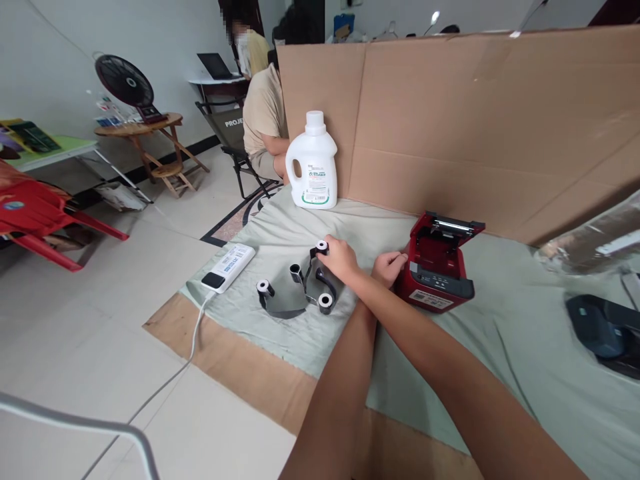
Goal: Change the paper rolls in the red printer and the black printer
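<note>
A black roll [322, 247] is pinched in the right hand's [343, 259] fingertips, over the cloth's [280, 337] middle. The left hand [388, 269] curls against a red open-lidded machine [440, 270]; I cannot tell whether it grips. "衣物" reads on the white bottle [314, 170] at the cloth's far edge, "PROJE" on a chair [220, 130]. A cardboard panel [475, 127] stands behind; a fan [125, 81] tops a wooden stand [133, 130] across the tiled floor [100, 293].

White wall [200, 27] rising at eleven o'clock, red chair [37, 205] standing at nine, pale floor [100, 333] stretching toward eight
</note>
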`<action>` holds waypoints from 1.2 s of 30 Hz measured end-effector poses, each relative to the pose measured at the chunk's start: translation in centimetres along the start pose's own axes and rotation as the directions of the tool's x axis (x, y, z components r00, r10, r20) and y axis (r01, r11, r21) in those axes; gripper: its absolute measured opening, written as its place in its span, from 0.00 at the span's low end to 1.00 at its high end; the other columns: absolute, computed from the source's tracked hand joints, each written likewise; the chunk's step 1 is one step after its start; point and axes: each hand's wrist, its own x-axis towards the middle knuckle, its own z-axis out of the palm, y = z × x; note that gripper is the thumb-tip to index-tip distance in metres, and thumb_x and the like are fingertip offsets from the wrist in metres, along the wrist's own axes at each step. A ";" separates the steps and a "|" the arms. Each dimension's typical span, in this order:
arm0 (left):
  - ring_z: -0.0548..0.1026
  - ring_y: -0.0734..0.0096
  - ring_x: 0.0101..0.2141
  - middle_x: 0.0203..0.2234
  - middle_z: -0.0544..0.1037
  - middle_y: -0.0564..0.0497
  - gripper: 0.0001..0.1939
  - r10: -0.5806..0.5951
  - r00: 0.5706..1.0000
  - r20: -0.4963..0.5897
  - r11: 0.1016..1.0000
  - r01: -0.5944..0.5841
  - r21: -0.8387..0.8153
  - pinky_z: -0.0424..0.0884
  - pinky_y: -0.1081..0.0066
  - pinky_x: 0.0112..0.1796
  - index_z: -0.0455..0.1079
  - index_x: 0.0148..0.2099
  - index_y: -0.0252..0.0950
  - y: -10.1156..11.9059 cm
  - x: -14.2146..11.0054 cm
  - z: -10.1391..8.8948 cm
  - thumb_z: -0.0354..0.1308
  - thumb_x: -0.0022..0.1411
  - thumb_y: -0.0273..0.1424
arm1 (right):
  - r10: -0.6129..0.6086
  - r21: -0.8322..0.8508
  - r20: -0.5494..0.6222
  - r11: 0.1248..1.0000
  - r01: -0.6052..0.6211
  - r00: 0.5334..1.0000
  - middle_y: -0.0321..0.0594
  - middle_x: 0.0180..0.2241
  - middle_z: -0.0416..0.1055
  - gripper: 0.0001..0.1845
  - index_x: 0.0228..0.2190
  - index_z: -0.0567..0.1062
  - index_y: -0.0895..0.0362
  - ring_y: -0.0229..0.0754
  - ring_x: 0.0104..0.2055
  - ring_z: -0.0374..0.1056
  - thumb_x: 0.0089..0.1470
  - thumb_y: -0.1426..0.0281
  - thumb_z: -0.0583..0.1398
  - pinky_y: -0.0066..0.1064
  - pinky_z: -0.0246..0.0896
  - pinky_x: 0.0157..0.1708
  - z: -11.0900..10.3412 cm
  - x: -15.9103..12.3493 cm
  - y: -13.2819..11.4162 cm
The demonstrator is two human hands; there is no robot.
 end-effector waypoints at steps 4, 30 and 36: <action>0.58 0.75 0.25 0.19 0.59 0.56 0.23 -0.011 0.999 -0.031 1.000 0.010 -0.023 0.55 0.71 0.28 0.57 0.23 0.37 -0.2 0.3 -0.2 0.54 0.63 0.46 | 0.059 -0.052 0.069 0.997 -0.055 0.996 0.45 0.44 0.78 0.14 0.47 0.72 0.53 0.49 0.46 0.74 0.61 0.63 0.62 0.33 0.63 0.39 0.0 -0.3 -1.0; 0.56 0.73 0.27 0.21 0.58 0.55 0.23 -0.019 1.000 0.013 0.999 0.018 0.042 0.55 0.70 0.28 0.55 0.24 0.38 -0.2 0.3 -0.1 0.54 0.62 0.47 | 0.043 -0.234 0.067 0.972 -0.026 0.997 0.54 0.41 0.78 0.18 0.54 0.70 0.57 0.56 0.44 0.76 0.66 0.63 0.54 0.39 0.65 0.42 0.5 0.4 -0.8; 0.55 0.74 0.28 0.21 0.56 0.56 0.21 -0.005 1.000 0.012 0.999 0.005 0.052 0.53 0.69 0.29 0.54 0.25 0.38 -0.2 0.2 -0.1 0.54 0.61 0.45 | 0.028 -0.201 0.116 0.979 -0.004 0.993 0.52 0.43 0.76 0.23 0.58 0.68 0.56 0.57 0.45 0.74 0.66 0.60 0.53 0.42 0.65 0.43 -0.1 0.0 -0.7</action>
